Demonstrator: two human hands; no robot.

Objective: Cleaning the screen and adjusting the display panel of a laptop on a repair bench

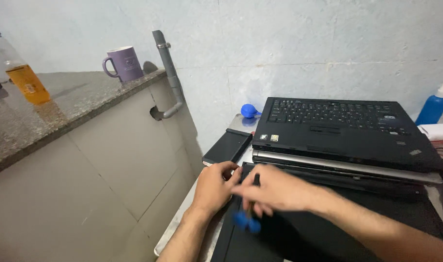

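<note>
Head view: the right hand (275, 190) pinches a blue-handled screwdriver (248, 221), blurred, over a black laptop base (299, 233) at the table's front edge. The left hand (214, 187) curls its fingers on the base's left corner. A stacked laptop (347, 128) lies behind.

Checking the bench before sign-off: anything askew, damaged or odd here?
Nothing spilled or visibly broken. Oddities: the open black laptop sits stacked on other closed machines, and the grey pipe enters the counter through a rough hole. The hands are motion-blurred around a blue-handled tool.
</note>
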